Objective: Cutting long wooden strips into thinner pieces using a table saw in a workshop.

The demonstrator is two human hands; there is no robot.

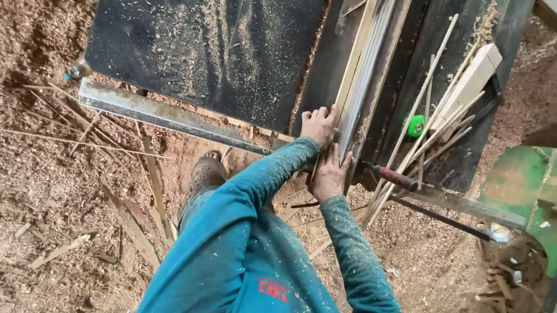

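Both hands point(324, 149) seemingly on wooden strip point(357, 66)

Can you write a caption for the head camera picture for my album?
Two hands, left hand and right hand, press a wooden strip on a sawdust-covered saw table.

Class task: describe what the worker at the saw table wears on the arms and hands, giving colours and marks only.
Both arms are covered by long teal sleeves, speckled all over with pale sawdust. The left hand and right hand are bare: no gloves, and no rings or watch can be made out. The sleeves end at the wrists. The same teal top carries a small red mark on the front.
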